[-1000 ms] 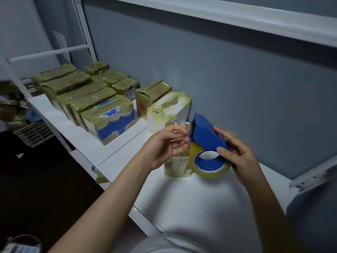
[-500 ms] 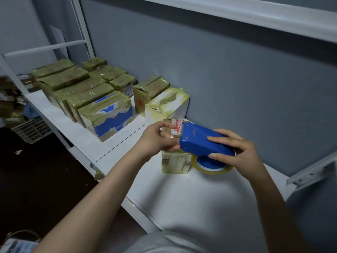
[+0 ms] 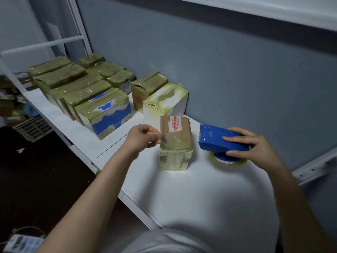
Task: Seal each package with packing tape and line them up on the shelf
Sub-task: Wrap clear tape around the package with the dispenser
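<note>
Two fingers [image 3: 156, 138] of the left hand [image 3: 144, 136] are pressed together at the upper left edge of the package [image 3: 176, 148]. They seem to pinch the end of the clear tape [image 3: 166, 141] there, though the film is too thin to be sure. The fingers [image 3: 235, 138] of the right hand [image 3: 251, 148] lie spread over the blue dispenser [image 3: 213, 138], with the thumb on its near side, so they grip it.

Half a second ago the dispenser lay on top of the package; a second ago it was held up in front of it. Now it sits to the right, apart from the package, with its roll [image 3: 228, 162] down on the shelf [image 3: 200, 198]. I judge that a strip was drawn over the top and that its end needs smoothing down. I cannot tell whether the strip is cut.

The package stands upright in the middle of the shelf. It is brown, with a red-printed label [image 3: 175, 123] on its top at the far end and glossy yellowish tape around its near face. The sealed packages [image 3: 102, 112] stand in rows to the far left, and this one must join them.
</note>
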